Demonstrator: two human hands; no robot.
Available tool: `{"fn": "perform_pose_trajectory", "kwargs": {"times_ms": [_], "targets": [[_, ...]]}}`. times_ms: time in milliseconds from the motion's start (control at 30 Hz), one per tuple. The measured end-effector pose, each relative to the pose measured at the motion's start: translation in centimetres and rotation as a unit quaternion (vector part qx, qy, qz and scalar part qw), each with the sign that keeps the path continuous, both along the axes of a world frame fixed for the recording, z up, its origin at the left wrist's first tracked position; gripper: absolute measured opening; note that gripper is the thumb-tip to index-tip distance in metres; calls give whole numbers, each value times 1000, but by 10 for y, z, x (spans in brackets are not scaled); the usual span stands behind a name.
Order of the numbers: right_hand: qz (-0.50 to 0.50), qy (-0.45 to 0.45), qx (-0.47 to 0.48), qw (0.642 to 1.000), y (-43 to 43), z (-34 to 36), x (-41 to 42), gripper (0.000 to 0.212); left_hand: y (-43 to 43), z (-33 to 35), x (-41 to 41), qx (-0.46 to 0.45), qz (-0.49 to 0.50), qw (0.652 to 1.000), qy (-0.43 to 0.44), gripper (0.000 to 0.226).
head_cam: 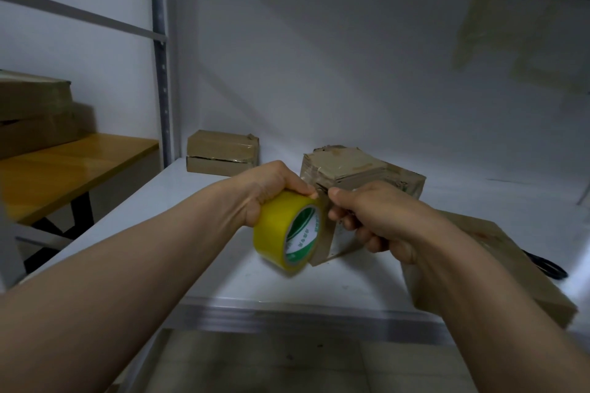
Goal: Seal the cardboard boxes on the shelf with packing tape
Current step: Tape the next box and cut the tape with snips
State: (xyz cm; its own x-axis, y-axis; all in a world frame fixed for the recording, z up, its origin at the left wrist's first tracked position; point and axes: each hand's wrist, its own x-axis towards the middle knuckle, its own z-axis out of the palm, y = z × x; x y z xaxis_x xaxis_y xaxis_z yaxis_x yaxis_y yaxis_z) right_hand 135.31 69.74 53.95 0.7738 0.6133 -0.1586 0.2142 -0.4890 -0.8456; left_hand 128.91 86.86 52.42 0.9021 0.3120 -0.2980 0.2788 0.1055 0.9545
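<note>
white metal shelf board (223, 281): level, carrying three cartons. orange-brown wooden table (73, 169): stands to the left beyond the grey upright, with stacked brown cardboard boxes (32, 112) on it. large flat brown cardboard box (517, 268): on the shelf's right front, partly behind the right forearm. crumpled, heavily taped brown cardboard box (367, 169): mid-shelf, directly behind both hands. small brown cardboard box (220, 153): at the rear left of the shelf, well apart from the others, top flap slightly lifted. yellow roll of packing tape with green-and-white core (281, 230): held above the shelf in front of the crumpled box. left hand (265, 191): fingers wrapped over the roll's top, thumb on its rim. right hand (373, 214): fingers curled, thumb and forefinger pinching the strip of tape (321, 233) drawn from the roll. black looped object (549, 268): lies beside the flat box; identity cannot be determined.
</note>
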Motion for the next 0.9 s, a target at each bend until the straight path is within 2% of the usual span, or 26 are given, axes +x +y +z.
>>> {"fn": "perform_pose_trajectory", "kwargs": {"times_ms": [167,333,433,500,600,667,733,800,900], "targets": [[-8,4,25,1000,9,0,-3,34,1,-3,0,-6,-6,1000,-1,19],[-22,14,35,999,14,-5,-2,34,3,-4,0,-22,-8,1000,-6,35],[-10,2,6,1000,7,-8,-1,36,2,-3,1,-22,-15,1000,-2,28],[31,-70,-77,994,-3,-1,-2,43,3,-3,2,-21,-13,1000,-4,22],[87,-209,-198,954,-18,24,-11,54,4,-3,3,-34,-14,999,-9,22],[83,-291,-189,934,-17,41,-16,51,5,-5,4,-41,-8,999,-14,15],[46,-379,-112,918,-2,50,-14,44,7,-6,5,-52,-6,998,-19,15],[19,-446,-76,892,20,49,-6,36,8,-7,5,-59,-10,998,-11,14],[39,-444,-115,888,46,34,11,27,8,-7,1,-64,-14,998,-3,6]]}}
